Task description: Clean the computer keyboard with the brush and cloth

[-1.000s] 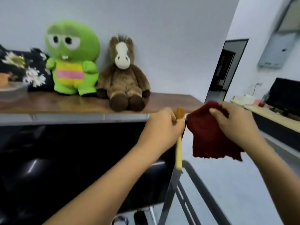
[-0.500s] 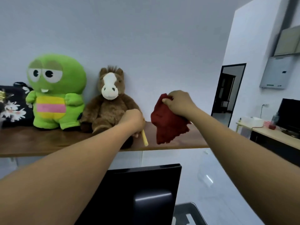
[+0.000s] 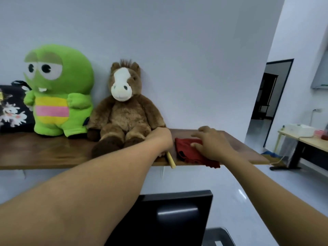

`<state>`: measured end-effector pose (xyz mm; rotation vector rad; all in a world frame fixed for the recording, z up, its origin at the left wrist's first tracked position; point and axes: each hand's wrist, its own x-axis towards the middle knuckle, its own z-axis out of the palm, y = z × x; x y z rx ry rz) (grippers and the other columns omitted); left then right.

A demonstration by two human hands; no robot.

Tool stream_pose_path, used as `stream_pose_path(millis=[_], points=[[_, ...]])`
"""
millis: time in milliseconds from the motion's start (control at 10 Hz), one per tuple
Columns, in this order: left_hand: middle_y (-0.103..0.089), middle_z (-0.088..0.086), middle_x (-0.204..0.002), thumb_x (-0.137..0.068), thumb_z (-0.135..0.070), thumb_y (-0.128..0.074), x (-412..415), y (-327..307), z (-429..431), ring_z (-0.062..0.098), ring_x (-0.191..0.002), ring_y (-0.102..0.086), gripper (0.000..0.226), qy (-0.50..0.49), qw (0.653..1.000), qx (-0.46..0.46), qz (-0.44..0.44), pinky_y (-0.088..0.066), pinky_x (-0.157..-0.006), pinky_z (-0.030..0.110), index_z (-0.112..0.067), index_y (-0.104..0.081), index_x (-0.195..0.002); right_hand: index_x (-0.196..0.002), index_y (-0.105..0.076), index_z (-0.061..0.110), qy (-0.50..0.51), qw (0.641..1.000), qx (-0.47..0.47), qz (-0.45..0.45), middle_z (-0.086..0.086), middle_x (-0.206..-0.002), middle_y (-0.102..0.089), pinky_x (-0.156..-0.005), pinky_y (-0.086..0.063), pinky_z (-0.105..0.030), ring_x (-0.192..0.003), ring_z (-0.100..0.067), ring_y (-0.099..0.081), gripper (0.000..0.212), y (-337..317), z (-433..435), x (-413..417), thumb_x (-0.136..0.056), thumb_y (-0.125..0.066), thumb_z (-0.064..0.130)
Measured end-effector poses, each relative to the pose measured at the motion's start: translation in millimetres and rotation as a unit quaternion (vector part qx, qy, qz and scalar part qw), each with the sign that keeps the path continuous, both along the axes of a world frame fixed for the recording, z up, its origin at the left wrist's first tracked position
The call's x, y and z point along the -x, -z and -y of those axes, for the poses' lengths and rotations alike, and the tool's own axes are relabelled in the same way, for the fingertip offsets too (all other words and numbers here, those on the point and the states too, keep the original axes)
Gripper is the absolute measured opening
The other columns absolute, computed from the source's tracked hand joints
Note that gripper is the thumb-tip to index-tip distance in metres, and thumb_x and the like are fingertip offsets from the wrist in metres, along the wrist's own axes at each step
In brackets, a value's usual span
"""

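A dark red cloth (image 3: 188, 153) lies crumpled on the brown wooden shelf (image 3: 236, 144), one corner hanging over the front edge. My right hand (image 3: 211, 144) rests on top of it with fingers spread and relaxed. Just left of the cloth, my left hand (image 3: 160, 139) grips the brush, of which only the yellow wooden handle (image 3: 170, 160) shows, poking out past the shelf's front edge. The bristle end is hidden by my hand. No keyboard is in view.
A brown plush horse (image 3: 124, 110) sits right beside my left hand, a green plush figure (image 3: 56, 91) and a black flowered bag (image 3: 12, 109) further left. A dark monitor (image 3: 170, 215) stands below the shelf. A desk (image 3: 305, 139) and doorway (image 3: 271, 96) lie to the right.
Both hands came down onto the shelf. The red cloth, held up half a second ago, now lies on the shelf under my opened right hand. The brush has lowered to the shelf.
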<state>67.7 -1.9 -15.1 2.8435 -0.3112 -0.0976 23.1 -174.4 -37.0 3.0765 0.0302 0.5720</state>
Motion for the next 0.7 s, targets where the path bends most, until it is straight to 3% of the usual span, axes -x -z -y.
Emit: stream_pose_path(millis=[100,200,300,400,500,600,700], points=[[-0.07,0.007,-0.07,-0.094,-0.009,-0.053,-2.6,5.5,1.5,0.019,-0.05,-0.063,0.021,0.001,0.999,-0.015,0.047,-0.054,-0.054,0.026,-0.004,-0.068,-0.08,-0.143,-0.04,0.038,-0.052,0.985,-0.087,-0.14,0.003,-0.143,-0.046,-0.08,-0.051,-0.029,-0.111,-0.021,-0.057,0.049,6.2,-18.5,4.9,-0.097,-0.035,0.055],[-0.066,0.007,-0.071,-0.094,-0.011,-0.054,-3.9,11.5,2.4,0.021,-0.051,-0.063,0.019,0.003,0.997,-0.021,0.079,-0.054,-0.051,0.027,-0.007,-0.062,-0.078,-0.144,-0.036,0.04,-0.082,0.978,-0.088,-0.167,0.004,-0.157,-0.027,-0.116,-0.023,-0.036,-0.143,-0.018,-0.027,0.051,7.0,-21.4,-0.7,-0.096,-0.035,0.058],[-0.067,0.009,-0.075,-0.094,-0.014,-0.051,-0.2,9.8,-1.3,0.021,-0.047,-0.062,0.02,0.009,0.997,-0.017,0.071,-0.048,-0.042,0.026,-0.006,-0.061,-0.08,-0.146,-0.033,0.041,-0.081,0.973,-0.092,-0.195,0.006,-0.159,-0.023,-0.119,-0.014,-0.034,-0.147,-0.016,-0.017,0.053,0.8,-17.6,-1.6,-0.096,-0.037,0.059],[-0.068,0.006,-0.065,-0.09,-0.016,-0.048,1.3,3.7,-3.7,0.016,-0.039,-0.059,0.025,0.022,0.999,-0.006,0.042,-0.046,-0.042,0.022,-0.005,-0.063,-0.073,-0.151,-0.02,0.036,-0.047,0.972,-0.053,-0.226,0.0,-0.162,-0.011,-0.12,-0.009,-0.04,-0.149,-0.02,-0.007,0.056,-3.8,-14.2,0.1,-0.099,-0.029,0.055],[-0.058,-0.002,-0.038,-0.09,-0.013,-0.046,7.7,-4.6,-5.0,0.009,-0.028,-0.051,0.035,0.04,0.998,-0.04,0.018,-0.046,-0.044,0.02,-0.009,-0.061,-0.059,-0.153,-0.015,0.027,-0.019,0.968,-0.065,-0.242,-0.004,-0.162,-0.007,-0.117,-0.011,-0.037,-0.149,-0.02,-0.006,0.055,-6.8,-9.9,8.9,-0.103,-0.025,0.047],[-0.054,-0.002,-0.034,-0.092,-0.012,-0.044,8.4,-2.8,-4.0,0.009,-0.024,-0.048,0.037,0.044,0.997,-0.061,0.009,-0.046,-0.045,0.019,-0.008,-0.06,-0.06,-0.153,-0.017,0.025,-0.035,0.964,-0.107,-0.239,0.0,-0.162,-0.007,-0.11,-0.028,-0.032,-0.149,-0.019,-0.007,0.055,-2.9,-7.6,16.9,-0.103,-0.029,0.044],[-0.062,0.001,-0.046,-0.092,-0.017,-0.047,9.5,-7.6,-9.2,0.011,-0.03,-0.052,0.034,0.041,0.999,-0.006,0.027,-0.047,-0.043,0.02,-0.007,-0.061,-0.064,-0.152,-0.024,0.02,-0.044,0.977,-0.135,-0.156,-0.001,-0.16,-0.019,-0.113,-0.02,-0.029,-0.147,-0.017,-0.016,0.054,-11.8,-5.7,25.5,-0.103,-0.032,0.043]])
